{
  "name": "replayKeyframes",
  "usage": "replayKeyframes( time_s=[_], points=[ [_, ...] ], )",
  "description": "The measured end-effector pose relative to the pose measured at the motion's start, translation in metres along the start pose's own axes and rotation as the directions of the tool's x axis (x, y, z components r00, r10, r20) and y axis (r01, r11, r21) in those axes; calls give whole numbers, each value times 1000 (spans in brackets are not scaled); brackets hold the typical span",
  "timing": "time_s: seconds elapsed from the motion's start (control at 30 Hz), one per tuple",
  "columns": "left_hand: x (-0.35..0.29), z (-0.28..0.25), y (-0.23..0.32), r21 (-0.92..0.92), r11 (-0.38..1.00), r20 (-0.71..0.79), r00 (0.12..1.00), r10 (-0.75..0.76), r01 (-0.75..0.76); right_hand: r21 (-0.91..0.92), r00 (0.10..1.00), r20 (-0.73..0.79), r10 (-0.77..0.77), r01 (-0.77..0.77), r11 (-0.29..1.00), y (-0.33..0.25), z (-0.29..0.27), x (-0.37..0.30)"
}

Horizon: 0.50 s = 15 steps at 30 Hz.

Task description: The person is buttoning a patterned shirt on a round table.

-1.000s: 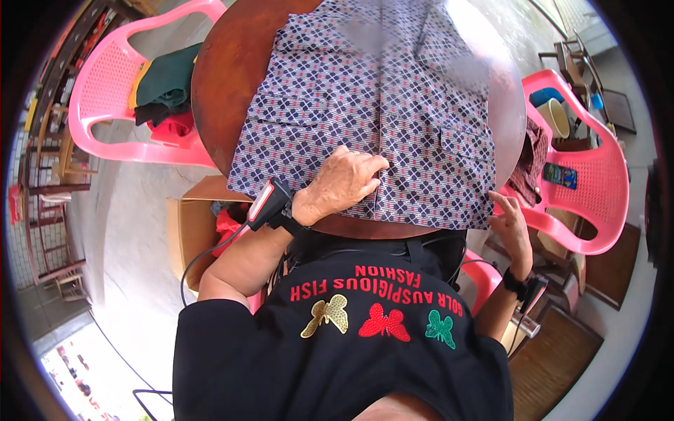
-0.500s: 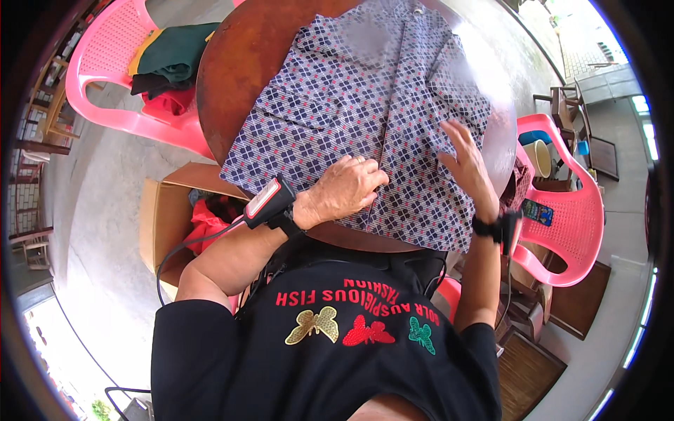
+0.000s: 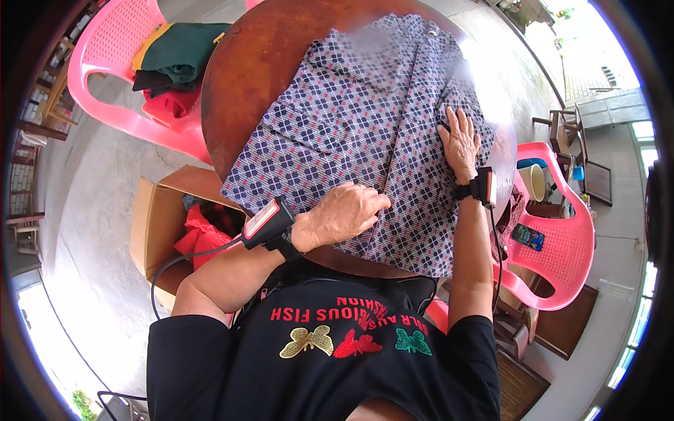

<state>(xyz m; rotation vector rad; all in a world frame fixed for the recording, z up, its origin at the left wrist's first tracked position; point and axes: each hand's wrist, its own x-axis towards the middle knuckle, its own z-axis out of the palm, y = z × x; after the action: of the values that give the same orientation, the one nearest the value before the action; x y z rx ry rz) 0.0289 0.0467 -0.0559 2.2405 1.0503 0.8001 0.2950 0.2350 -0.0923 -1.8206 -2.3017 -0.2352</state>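
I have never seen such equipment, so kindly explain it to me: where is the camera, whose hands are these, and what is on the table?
There is no robot here. A person wears a fisheye camera on the head, looking down, so straight edges bend. Both bare hands are the wearer's own, with black wrist devices strapped on.

A patterned shirt lies spread on a round brown table. The left hand rests near its front edge, fingers curled; whether it pinches the cloth I cannot tell. The right hand lies open on the shirt, holding nothing.

To the left are a pink plastic chair bearing clothes, and an open cardboard box.
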Motion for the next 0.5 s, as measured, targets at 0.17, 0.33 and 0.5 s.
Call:
replayKeyframes(
  time_s=[0.17, 0.33, 0.5],
  points=[
    [0, -5, -2, 19, 1000, 42, 999, 21, -22, 100, 983, 175, -51, 33, 994, -5, -25, 21],
    [18, -35, 9, -176, 974, 114, 985, -127, 146, 127, 1000, -22, 2, 0, 992, -16, -8, 46],
    [71, -72, 5, 72, 989, 53, 990, -130, 126, 158, 995, -75, -59, 70, 985, -26, 4, 70]
  ],
)
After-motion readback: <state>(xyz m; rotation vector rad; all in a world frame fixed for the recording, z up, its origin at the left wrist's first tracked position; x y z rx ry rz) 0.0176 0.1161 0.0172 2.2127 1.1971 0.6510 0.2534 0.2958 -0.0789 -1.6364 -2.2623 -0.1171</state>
